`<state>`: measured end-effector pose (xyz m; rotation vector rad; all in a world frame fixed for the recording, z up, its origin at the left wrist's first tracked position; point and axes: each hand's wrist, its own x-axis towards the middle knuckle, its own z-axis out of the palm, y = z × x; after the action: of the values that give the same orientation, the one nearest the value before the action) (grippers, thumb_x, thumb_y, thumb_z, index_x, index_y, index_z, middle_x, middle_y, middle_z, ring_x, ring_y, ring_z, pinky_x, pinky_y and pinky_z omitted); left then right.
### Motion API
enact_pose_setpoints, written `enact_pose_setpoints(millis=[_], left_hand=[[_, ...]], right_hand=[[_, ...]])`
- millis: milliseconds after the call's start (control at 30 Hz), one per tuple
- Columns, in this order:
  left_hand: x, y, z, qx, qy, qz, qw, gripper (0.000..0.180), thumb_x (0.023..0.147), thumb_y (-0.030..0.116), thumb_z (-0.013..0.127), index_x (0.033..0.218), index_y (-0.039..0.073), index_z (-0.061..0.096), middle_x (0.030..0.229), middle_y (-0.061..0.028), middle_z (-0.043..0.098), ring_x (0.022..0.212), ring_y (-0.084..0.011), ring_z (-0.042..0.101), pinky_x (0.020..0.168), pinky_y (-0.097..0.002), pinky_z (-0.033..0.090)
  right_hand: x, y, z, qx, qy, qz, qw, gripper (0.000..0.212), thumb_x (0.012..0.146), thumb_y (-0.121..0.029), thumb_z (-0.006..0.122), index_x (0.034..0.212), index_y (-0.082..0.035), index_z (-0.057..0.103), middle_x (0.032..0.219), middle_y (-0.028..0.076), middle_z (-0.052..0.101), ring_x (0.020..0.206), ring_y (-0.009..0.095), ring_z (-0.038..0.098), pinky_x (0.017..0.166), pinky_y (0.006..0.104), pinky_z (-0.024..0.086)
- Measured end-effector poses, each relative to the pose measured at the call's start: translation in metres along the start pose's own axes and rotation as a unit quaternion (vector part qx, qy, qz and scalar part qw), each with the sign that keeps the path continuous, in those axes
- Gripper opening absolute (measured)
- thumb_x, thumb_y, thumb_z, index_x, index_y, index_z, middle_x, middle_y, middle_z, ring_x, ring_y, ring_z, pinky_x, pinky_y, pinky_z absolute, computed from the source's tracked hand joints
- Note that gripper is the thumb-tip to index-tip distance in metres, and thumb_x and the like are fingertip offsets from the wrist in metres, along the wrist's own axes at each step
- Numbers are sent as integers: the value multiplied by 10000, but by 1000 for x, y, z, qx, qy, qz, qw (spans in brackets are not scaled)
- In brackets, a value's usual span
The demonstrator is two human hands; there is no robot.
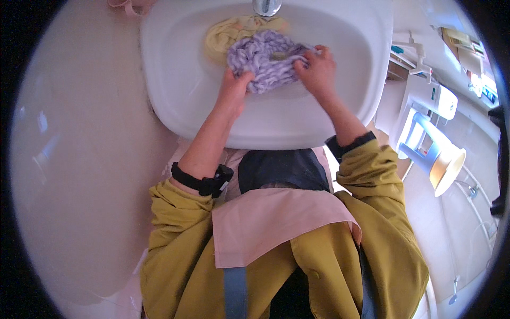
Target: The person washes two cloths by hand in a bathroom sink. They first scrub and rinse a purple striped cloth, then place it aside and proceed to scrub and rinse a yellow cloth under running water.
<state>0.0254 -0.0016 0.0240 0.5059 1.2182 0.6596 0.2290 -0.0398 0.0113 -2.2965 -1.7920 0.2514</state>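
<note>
Purple-and-white fabric: bunched and looped (260, 59), held over the sink (276, 125), toward its far edge and below the tap (266, 6).
Left hand: thumb (236, 87) over the near-left margin of the fabric; fingers mostly hidden beneath, so grip firmness cannot be told.
Right hand: fingers bent (317, 68), pinching the fabric's right end.
Yellow cloth: lies in the sink (226, 36), behind and left of the fabric, partly covered by it.
Tangle risk: overlapping cloths could catch together if the fabric is dragged leftward.
Stretch risk: uneven pulling between hands could likely distort the loose loops.
Wetting risk: the left wrist device (222, 179) could be splashed if wet fabric is shaken near the sink's near edge.
</note>
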Motion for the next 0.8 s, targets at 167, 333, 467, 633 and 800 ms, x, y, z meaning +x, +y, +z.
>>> enact_pose_setpoints(millis=[167, 333, 467, 633, 800], left_hand=[[12, -19, -36, 520, 65, 95, 846, 603, 691, 125, 623, 1202, -28, 340, 1134, -270, 438, 1088, -371, 387, 930, -445, 330], [21, -36, -37, 483, 163, 108, 854, 761, 697, 198, 654, 1282, -17, 218, 1195, -317, 347, 1146, -416, 306, 969, -454, 287], [-1, -8, 0, 188, 159, -170, 954, 759, 759, 393, 616, 1332, 52, 253, 1323, -208, 306, 1188, -405, 331, 971, -525, 289], [23, -13, 6, -177, -17, -246, 953, 602, 821, 459, 545, 1252, 70, 386, 1215, -134, 476, 1071, -283, 499, 872, -424, 437], [10, -4, 14, -139, -78, -174, 972, 368, 843, 320, 533, 1113, 71, 511, 1015, -85, 586, 919, -199, 580, 790, -373, 483]], right_hand=[[2, 31, 22, 16, 33, 51, 998, 487, 718, -389, 641, 1113, -121, 547, 1146, 194, 473, 1084, 370, 429, 927, 464, 351], [4, -23, 14, 2, -270, -55, 961, 491, 724, -411, 629, 1148, -187, 523, 1258, 189, 389, 1104, 365, 429, 847, 474, 435], [-2, -13, 36, 49, -84, 135, 986, 438, 740, -342, 605, 1071, -62, 550, 1137, 216, 479, 1025, 377, 489, 815, 463, 452], [-15, -88, -4, 416, -259, 236, 839, 446, 743, -332, 581, 1062, -23, 538, 1101, 277, 461, 996, 415, 490, 849, 470, 408], [-29, -114, -13, 299, -66, 192, 932, 375, 766, -286, 550, 1004, 3, 526, 897, 221, 555, 843, 406, 546, 802, 414, 425]])
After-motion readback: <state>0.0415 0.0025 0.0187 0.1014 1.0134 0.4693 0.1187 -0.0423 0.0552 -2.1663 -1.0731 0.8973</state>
